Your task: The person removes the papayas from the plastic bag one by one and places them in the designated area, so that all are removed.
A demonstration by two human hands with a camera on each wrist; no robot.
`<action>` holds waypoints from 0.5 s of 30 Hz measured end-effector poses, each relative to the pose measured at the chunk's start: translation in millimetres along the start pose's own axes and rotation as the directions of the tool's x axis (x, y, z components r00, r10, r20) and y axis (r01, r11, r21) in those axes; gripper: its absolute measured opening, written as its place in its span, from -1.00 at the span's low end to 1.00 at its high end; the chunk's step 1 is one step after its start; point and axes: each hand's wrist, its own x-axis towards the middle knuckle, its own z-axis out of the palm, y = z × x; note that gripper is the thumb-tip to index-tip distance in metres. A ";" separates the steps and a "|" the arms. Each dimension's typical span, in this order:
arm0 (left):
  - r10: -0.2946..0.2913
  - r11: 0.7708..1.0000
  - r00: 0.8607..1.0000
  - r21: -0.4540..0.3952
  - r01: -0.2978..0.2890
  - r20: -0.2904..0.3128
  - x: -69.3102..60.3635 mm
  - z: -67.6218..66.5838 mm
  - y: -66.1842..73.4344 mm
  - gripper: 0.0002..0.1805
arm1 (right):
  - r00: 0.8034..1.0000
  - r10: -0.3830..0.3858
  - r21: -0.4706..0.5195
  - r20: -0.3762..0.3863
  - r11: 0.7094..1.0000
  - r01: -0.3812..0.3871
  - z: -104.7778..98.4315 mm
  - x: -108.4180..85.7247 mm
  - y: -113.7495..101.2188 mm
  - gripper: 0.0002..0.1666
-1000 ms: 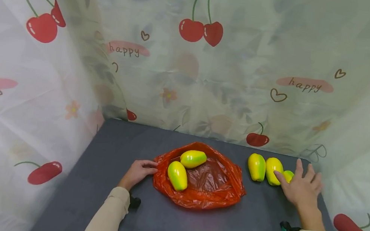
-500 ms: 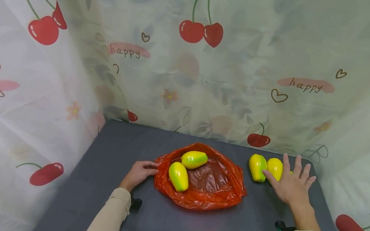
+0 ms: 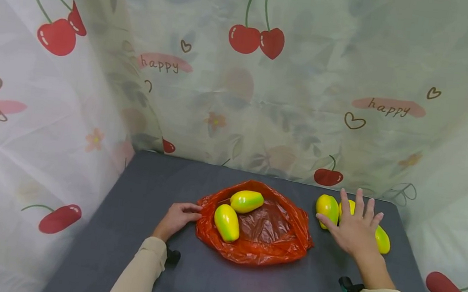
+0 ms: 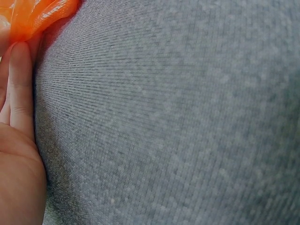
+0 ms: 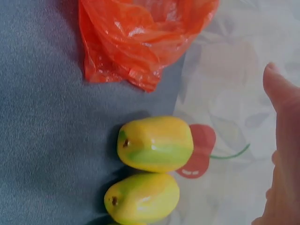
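Left on the ribbed grey table (image 3: pixel 158 176), the left hand (image 3: pixel 177 219) pinched the edge of a crinkled red plastic bag (image 3: pixel 267 256) holding two glossy yellow-green fruits (image 3: pixel 227 223). Farther right, the right hand (image 3: pixel 355 231), fingers spread and empty, had shifted left, partly hiding two oval fruits (image 3: pixel 327 207), revealing a third fruit (image 3: pixel 383 240).

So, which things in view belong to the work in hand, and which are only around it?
Likely part of the work:
red bag
two fruits inside it
three fruits to its right

Only around it:
dark table
cherry-printed sheet
wrist cameras
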 end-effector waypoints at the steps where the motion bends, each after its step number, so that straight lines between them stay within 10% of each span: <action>1: 0.001 1.000 1.000 -0.001 -0.001 0.000 0.0 -0.1 0.3 -0.77 | 1.000 -0.006 -0.005 0.003 1.000 0.006 0.5 0.1 -1.9 0.30; 15: -0.008 1.000 1.000 -0.005 0.008 -0.001 -2.2 -0.4 3.5 -0.77 | 0.994 -0.097 0.002 0.045 0.995 0.097 13.5 1.1 -24.2 0.28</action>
